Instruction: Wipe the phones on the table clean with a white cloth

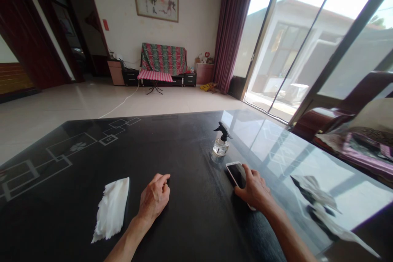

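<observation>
On the dark glossy tabletop (184,147), my right hand (253,186) grips a white-edged phone (236,172) by its sides, its dark screen facing up. My left hand (155,196) rests on the table with its fingers curled together, and no object shows in it. A folded white tissue (112,208) lies to the left of my left hand, not touching it. Beyond the phone stands a small clear spray bottle (221,145) with a black trigger head, upright.
Crumpled clear and white wrapping (319,196) lies on the table at the right. A dark red wooden armchair (319,120) is beyond the right edge. Across the floor are a small checked table (155,75) and a cloth-covered object (164,58) by the wall.
</observation>
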Demonstrator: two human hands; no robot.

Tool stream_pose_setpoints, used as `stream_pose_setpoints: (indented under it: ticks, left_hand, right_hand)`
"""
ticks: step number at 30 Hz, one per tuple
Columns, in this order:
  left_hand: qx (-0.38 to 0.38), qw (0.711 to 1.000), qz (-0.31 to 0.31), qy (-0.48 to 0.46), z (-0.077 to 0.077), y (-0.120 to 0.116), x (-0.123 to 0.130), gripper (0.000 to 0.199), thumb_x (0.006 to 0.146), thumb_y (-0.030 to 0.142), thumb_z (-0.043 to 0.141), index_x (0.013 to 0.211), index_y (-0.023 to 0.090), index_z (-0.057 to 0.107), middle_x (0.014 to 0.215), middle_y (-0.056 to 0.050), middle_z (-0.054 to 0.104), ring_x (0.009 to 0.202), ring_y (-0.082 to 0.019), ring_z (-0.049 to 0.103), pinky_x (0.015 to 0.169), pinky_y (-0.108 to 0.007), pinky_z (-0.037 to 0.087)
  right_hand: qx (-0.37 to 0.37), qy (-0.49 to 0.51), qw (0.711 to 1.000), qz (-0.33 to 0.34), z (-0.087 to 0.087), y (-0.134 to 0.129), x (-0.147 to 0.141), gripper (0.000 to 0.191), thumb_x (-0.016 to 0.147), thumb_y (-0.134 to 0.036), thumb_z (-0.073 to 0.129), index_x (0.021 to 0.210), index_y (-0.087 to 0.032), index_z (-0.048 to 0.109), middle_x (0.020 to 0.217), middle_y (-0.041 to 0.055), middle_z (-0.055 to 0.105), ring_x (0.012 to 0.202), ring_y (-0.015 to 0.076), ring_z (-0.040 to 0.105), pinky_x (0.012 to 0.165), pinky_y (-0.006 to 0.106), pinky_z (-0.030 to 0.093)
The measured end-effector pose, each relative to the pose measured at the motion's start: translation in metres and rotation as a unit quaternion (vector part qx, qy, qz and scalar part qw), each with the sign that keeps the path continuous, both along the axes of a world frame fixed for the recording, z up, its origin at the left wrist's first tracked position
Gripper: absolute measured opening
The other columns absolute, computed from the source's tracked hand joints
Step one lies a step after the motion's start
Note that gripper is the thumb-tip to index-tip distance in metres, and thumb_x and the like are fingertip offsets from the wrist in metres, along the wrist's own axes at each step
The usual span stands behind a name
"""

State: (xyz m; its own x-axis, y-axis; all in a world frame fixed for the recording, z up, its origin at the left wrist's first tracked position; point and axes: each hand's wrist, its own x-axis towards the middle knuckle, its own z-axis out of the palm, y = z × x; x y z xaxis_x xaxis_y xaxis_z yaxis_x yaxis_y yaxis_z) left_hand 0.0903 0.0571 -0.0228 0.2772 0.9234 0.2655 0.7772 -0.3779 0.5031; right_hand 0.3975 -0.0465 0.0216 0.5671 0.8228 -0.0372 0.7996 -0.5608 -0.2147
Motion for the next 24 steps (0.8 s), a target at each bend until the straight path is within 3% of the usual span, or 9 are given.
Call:
stream_pose_setpoints:
  ticks: [24]
  left_hand:
    - [0.018, 1.000, -0.005, -0.014, -0.0010, -0.0008, -0.0002, 0.033, 0.081, 0.009, 0.044, 0.104, 0.020, 0.065, 0.094, -0.001, 0.065, 0.078, -0.013, 0.065, 0.067, -0.022, 0.046]
  right_hand:
    - [-0.009, 0.010, 1.000, -0.019, -0.0104, 0.0090, 0.0069, 0.078, 0.071, -0.036, 0.058, 0.142, -0.018, 0.030, 0.119, 0.0174, 0.046, 0.109, 0.0357, 0.051, 0.082, 0.041, 0.041]
